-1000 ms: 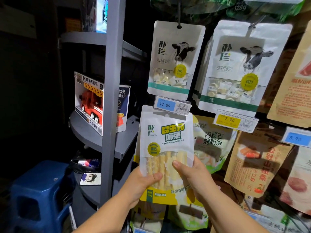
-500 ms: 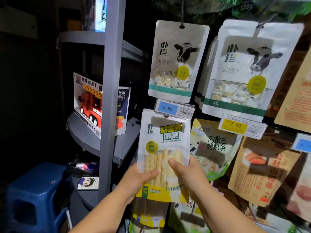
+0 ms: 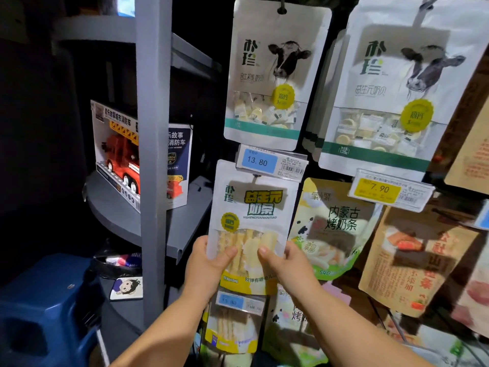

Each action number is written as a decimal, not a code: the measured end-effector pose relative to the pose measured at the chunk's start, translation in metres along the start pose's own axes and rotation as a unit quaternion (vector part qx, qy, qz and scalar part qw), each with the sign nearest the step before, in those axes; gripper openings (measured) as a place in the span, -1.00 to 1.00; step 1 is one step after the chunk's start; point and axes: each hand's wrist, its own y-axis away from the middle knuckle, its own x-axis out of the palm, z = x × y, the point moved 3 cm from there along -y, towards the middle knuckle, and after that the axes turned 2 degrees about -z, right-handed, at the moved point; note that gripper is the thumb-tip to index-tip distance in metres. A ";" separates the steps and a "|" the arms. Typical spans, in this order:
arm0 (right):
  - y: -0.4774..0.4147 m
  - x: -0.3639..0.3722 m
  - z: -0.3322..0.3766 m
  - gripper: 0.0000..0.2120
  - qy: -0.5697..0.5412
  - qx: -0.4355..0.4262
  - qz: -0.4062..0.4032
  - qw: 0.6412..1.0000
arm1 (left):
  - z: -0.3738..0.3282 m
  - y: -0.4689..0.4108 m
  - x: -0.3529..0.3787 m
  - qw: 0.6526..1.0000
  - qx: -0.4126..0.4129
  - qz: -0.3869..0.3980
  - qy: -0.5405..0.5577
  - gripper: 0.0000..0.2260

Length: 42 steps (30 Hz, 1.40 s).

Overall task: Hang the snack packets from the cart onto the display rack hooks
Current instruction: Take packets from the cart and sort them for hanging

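Grey post (image 3: 153, 154) at left. Just right of it, milk-stick packet (image 3: 251, 207) held upright. Left grip (image 3: 209, 266) and right grip (image 3: 285, 263) each pinch a lower side edge, thumbs on front. 13.80 price tag (image 3: 270, 162) overlaps packet top.

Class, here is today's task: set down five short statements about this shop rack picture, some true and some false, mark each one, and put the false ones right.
1. The left hand and the right hand both hold the yellow-and-white snack packet at its lower half. True.
2. The price tag just above that packet reads 7.90. False: the blue tag there reads 13.80; the yellow 7.90 tag hangs further right.
3. A boxed red toy fire engine stands on the grey shelf to the left. True.
4. The stool at the lower left is red. False: the stool is blue.
5. The white packet above the blue tag shows a cow. True.
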 end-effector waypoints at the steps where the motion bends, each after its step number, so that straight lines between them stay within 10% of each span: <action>1: 0.000 0.000 -0.002 -0.81 0.014 0.000 -0.002 1.000 | 0.000 -0.002 0.000 1.000 0.010 -0.013 -0.007 -0.61; 11: 0.008 -0.011 -0.034 -0.86 0.022 0.003 -0.024 0.999 | 0.002 0.014 0.021 0.980 0.105 -0.135 -0.100 -0.29; 24: 0.103 -0.165 -0.111 -0.84 0.053 0.093 -0.120 0.987 | 0.003 0.134 0.166 0.968 0.174 0.150 -0.098 -0.70; 30: 0.199 -0.265 -0.186 -0.72 0.072 0.202 -0.237 0.948 | 0.034 0.240 0.267 0.902 0.123 0.392 -0.133 -0.78; 36: 0.310 -0.331 -0.247 -0.80 0.118 0.311 -0.310 0.891 | 0.094 0.352 0.327 0.728 0.055 0.644 -0.229 -0.80; 42: 0.386 -0.356 -0.271 -0.84 0.125 0.376 -0.342 0.852 | 0.126 0.379 0.334 0.674 0.252 0.558 -0.413 -0.63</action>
